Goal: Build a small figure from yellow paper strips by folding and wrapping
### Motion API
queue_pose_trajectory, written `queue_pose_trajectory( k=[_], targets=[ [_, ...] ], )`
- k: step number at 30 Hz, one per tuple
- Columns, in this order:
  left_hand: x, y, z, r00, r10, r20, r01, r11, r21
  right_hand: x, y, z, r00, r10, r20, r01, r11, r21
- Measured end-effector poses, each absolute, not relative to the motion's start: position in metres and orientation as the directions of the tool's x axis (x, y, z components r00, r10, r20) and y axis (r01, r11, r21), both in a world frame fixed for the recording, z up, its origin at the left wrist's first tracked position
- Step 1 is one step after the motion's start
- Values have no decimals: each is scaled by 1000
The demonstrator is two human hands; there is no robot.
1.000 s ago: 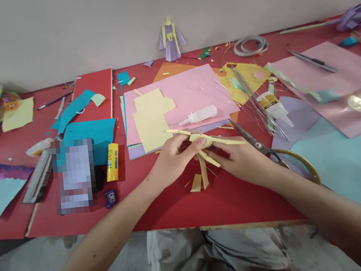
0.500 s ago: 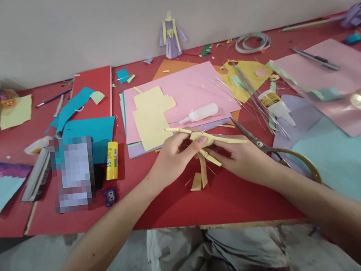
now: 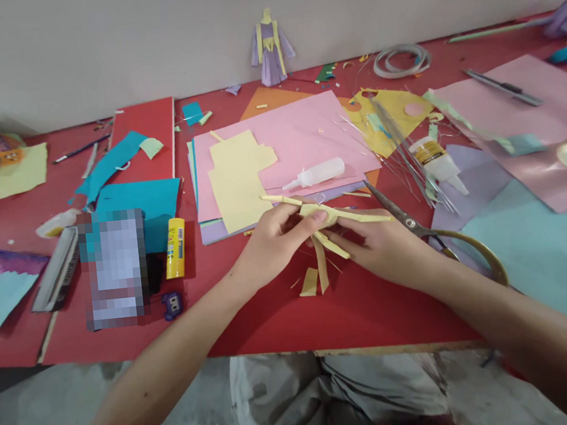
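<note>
Held in both hands, low over the front of the red table [image 3: 274, 320]: a yellow paper piece [image 3: 335, 217] built from folded strips. Left hand [image 3: 271, 240] clamped on its middle, thumb on top, fingers curled beneath. Right hand [image 3: 382, 250] closed on it from the other side, fingertips meeting the left thumb at the centre.

Long strips out to both sides: one toward the pale yellow cutout [image 3: 235, 180] on the left, one across the blades of the scissors [image 3: 408, 226] on the right. Shorter strips hanging down between the hands; lowest tip touching the table or just above it, cannot tell which. Small yellow scrap [image 3: 309, 282] flat on the table just beside that tip.

Behind the hands: stack of coloured sheets topped by a pink sheet [image 3: 301, 134], with a small clear glue bottle [image 3: 317, 172] on its side near the front edge. Glue stick [image 3: 175, 247] lying left of the stack. Second glue bottle [image 3: 436, 158] on its side beyond the scissors. Paper doll [image 3: 270, 43] upright against the wall.
</note>
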State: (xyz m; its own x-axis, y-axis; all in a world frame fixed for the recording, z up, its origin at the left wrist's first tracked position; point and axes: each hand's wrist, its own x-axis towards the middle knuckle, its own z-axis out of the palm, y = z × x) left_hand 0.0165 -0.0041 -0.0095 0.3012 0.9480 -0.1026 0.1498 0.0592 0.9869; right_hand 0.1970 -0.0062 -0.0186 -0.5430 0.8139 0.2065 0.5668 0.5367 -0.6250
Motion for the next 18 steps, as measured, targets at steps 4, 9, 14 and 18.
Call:
queue_pose_trajectory(
  k=[4, 9, 14, 18],
  targets=[
    [16, -4, -9, 295, 949, -106, 162, 60, 985, 197, -6, -17, -539, 821, 186, 579, 522, -626],
    [17, -4, -8, 286, 952, -113, 178, 63, 982, 197, -6, -17, -543, 817, 195, 572, 530, -626],
    [17, -4, -7, 294, 950, -105, 167, 57, 984, 196, -6, -15, -538, 822, 186, 575, 519, -632],
    [16, -4, -8, 291, 951, -106, 184, 53, 982, 196, -6, -15, -539, 824, 175, 562, 507, -654]
  ],
)
